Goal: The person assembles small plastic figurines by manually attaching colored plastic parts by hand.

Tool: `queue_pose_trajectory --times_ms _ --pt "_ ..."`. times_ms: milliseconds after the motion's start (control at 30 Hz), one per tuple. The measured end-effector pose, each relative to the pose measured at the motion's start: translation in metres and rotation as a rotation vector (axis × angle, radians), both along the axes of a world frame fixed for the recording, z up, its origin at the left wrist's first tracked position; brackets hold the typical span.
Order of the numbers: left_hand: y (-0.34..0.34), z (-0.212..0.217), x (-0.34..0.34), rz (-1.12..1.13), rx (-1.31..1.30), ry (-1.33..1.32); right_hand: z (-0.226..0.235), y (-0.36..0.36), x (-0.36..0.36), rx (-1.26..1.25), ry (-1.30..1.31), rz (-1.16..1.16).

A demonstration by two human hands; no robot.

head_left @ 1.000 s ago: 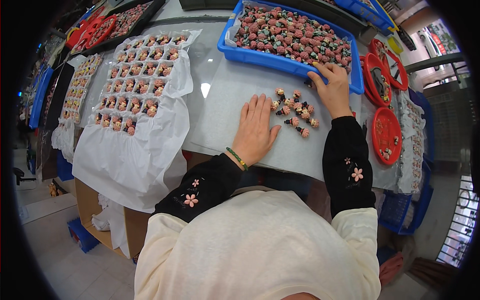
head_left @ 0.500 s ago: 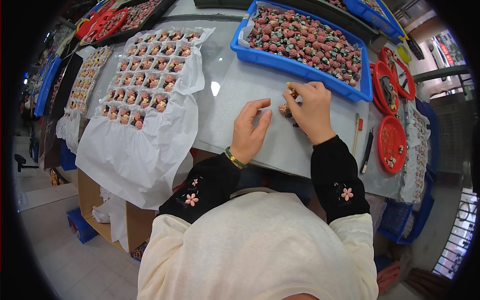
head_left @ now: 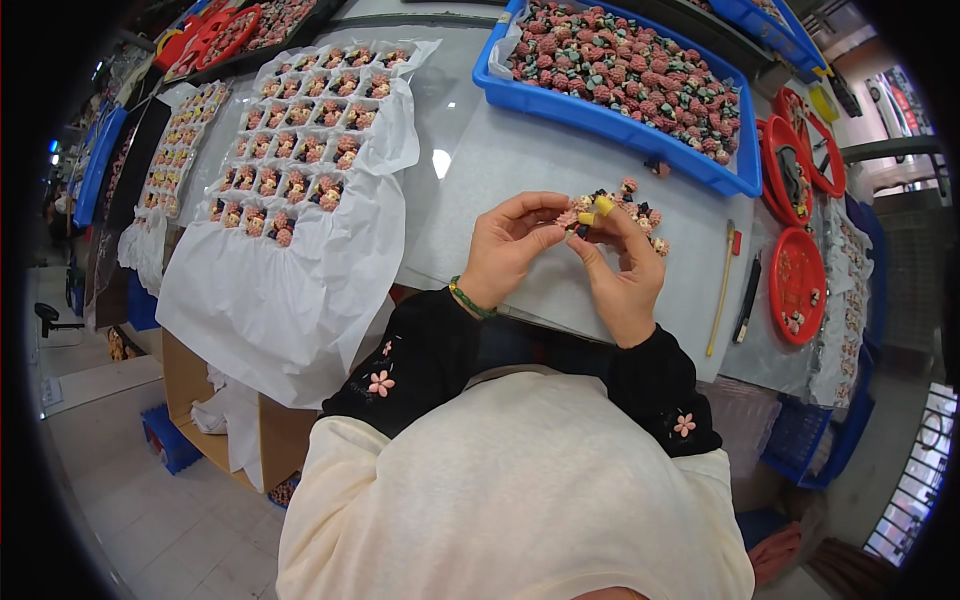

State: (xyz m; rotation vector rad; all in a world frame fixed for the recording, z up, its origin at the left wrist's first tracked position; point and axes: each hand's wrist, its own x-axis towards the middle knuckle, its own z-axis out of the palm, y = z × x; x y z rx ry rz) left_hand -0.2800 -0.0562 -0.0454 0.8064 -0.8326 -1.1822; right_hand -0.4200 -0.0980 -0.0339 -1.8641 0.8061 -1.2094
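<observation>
My left hand (head_left: 503,248) and my right hand (head_left: 628,275) meet over the table, both pinching a small pink-and-dark figurine (head_left: 574,217). Fingers cover much of it. Yellow covers wrap two fingertips of my right hand. Just behind that hand lie several loose small figurines (head_left: 655,222) with pink curly tops and dark lower parts. To the left, a white compartment tray (head_left: 288,170) carries rows of similar figurines on white paper. Beyond my hands, a blue bin (head_left: 620,128) is heaped with pink bumpy pieces and grey-green ones.
On the right lie a thin wooden-handled brush (head_left: 720,300), a black stick-like tool (head_left: 746,300) and a red dish (head_left: 796,285) with a few pieces. More red trays (head_left: 786,170) stand behind it. A cardboard box (head_left: 285,440) sits below the table's left edge.
My right hand has come nearer to me, and my left hand has closed in to meet it on the figurine. The loose figurines behind show more fully. The view has shifted slightly.
</observation>
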Motion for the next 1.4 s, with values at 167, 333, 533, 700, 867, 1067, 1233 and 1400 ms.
queue_pose_trajectory --times_ms 167,333,533,700,867,1067,1233,1400 --pt "0.006 0.009 -0.007 -0.136 0.129 0.253 -0.003 0.005 -0.003 -0.087 0.001 -0.055" --pt "0.011 0.008 -0.006 -0.118 0.241 0.294 0.009 0.003 -0.002 -0.242 0.110 0.004" --pt "0.017 0.017 0.002 -0.076 0.321 0.315 0.017 -0.018 -0.008 -0.182 0.306 -0.131" --pt "0.017 0.021 0.005 -0.065 0.348 0.414 0.023 -0.042 0.009 -0.497 0.581 0.022" --pt "0.018 0.020 0.007 -0.033 0.384 0.266 0.027 -0.033 0.016 -0.614 0.559 0.041" --pt "0.015 0.025 0.002 -0.116 0.420 -0.036 0.026 -0.006 0.008 -0.270 0.227 0.206" --pt "0.016 0.019 0.000 -0.115 0.297 -0.025 0.013 -0.004 -0.006 0.007 0.080 0.179" --pt "0.017 0.018 -0.001 -0.077 0.200 0.103 0.003 -0.003 -0.012 -0.098 0.085 0.165"
